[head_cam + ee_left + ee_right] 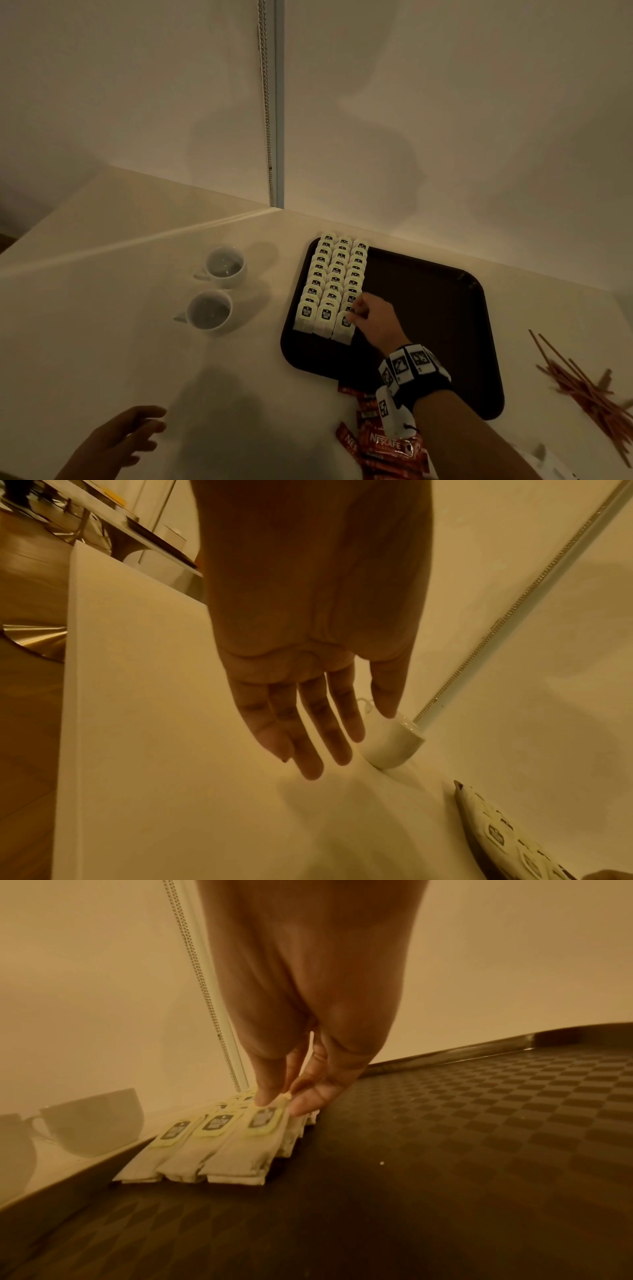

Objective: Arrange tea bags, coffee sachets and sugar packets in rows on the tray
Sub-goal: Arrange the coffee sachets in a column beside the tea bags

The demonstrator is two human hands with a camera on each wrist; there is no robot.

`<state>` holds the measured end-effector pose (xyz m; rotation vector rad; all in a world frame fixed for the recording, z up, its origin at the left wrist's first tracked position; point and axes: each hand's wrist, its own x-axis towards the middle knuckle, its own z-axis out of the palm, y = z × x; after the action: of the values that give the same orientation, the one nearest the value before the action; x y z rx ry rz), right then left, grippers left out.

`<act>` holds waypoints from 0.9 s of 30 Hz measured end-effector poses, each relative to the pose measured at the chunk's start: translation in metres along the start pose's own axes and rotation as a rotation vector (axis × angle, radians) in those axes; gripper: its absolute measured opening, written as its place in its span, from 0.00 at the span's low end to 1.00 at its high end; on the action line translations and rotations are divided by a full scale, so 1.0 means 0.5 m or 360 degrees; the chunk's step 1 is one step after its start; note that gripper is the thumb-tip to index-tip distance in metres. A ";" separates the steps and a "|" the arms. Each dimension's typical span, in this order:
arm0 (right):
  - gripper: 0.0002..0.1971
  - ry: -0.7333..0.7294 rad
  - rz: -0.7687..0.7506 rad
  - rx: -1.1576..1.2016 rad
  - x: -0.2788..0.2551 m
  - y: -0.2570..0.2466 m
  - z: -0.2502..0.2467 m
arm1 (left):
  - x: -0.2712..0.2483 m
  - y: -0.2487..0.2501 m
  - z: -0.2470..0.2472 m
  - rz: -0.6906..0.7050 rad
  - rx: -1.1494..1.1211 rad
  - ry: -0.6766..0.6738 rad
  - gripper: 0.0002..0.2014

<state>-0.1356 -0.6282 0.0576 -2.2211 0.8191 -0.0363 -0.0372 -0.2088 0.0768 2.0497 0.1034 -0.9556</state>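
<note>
I have my right hand (371, 317) over the tray (445, 308), its fingertips (265, 1099) down on the near end of the rightmost row of tea bags (334, 284). The thumb and fingers pinch narrowly at the top edge of the nearest bag in that row (240, 1150), just behind its label. I cannot tell whether the bag is lifted at all; from the wrist view it lies flat against its neighbours.

The tea bags fill the left part of the tray in three overlapping rows that run from near to far, labels up. The right part of the tray is bare dark surface.

My left hand (116, 442) hangs above the table (120, 342) at the near left, palm down, fingers (308, 737) straight and slightly spread, holding nothing and well apart from the tray.

The coffee sachets (383, 445), red, lie in a loose heap on the table just off the tray's near edge, partly under my right forearm. Thin reddish sticks (582, 387) lie scattered on the table right of the tray; I cannot tell what they are.

Two white cups (215, 291) stand on the table left of the tray, one beyond the other.
</note>
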 end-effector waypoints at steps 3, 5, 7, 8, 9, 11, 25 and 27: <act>0.13 -0.0016 -0.0090 -0.0167 -0.030 -0.016 -0.042 | -0.004 0.002 0.003 0.0013 0.0022 -0.0017 0.07; 0.16 -0.0303 -0.0160 -0.0236 -0.084 -0.027 -0.086 | -0.007 -0.001 0.001 0.0034 0.0048 -0.0018 0.07; 0.25 -0.0750 -0.0137 -0.0371 -0.160 -0.021 -0.118 | -0.011 -0.006 0.000 0.0032 0.0071 -0.0033 0.07; 0.31 -0.0935 -0.0100 -0.0482 -0.201 -0.010 -0.126 | -0.013 -0.010 0.002 0.0022 0.0082 -0.0041 0.07; 0.38 -0.1060 -0.0076 -0.0605 -0.243 0.006 -0.128 | -0.013 -0.014 0.004 0.0013 0.0094 -0.0050 0.07; 0.49 -0.1113 -0.0087 -0.0809 -0.317 0.042 -0.114 | -0.012 -0.021 0.012 0.0002 0.0130 -0.0075 0.08; 0.43 -0.0557 -0.0011 -0.1003 -0.412 0.118 0.026 | -0.059 -0.042 0.047 0.0069 0.0221 -0.0204 0.07; 0.41 -0.0484 0.0007 -0.0940 -0.407 0.119 0.035 | -0.062 -0.045 0.046 0.0037 0.0233 -0.0233 0.08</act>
<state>-0.3248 -0.5315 0.0496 -2.6737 0.7245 0.6018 -0.0814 -0.2032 0.0745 2.1003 -0.0699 -1.1240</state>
